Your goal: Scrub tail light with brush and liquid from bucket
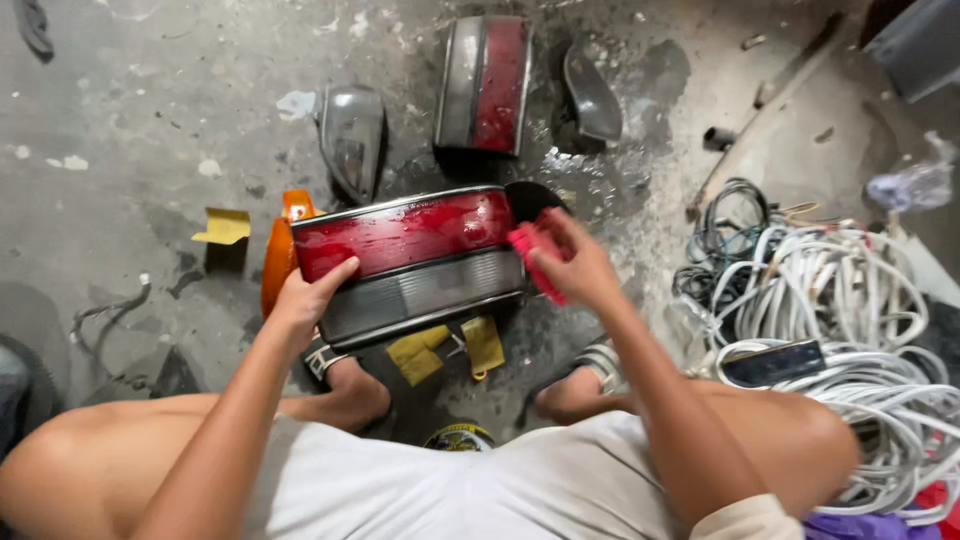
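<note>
Red and grey tail light (410, 262), pink-red cloth (535, 258), orange lens (278, 255), yellow sandpaper scraps (222, 227), white cables (850, 320)

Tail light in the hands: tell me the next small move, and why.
Probably draw the red scrub pad leftward across the red lens. The right hand presses it at the right end of the tail light, the left hand braces the left end, and the wet-looking red lens between them lies in its path.
</note>
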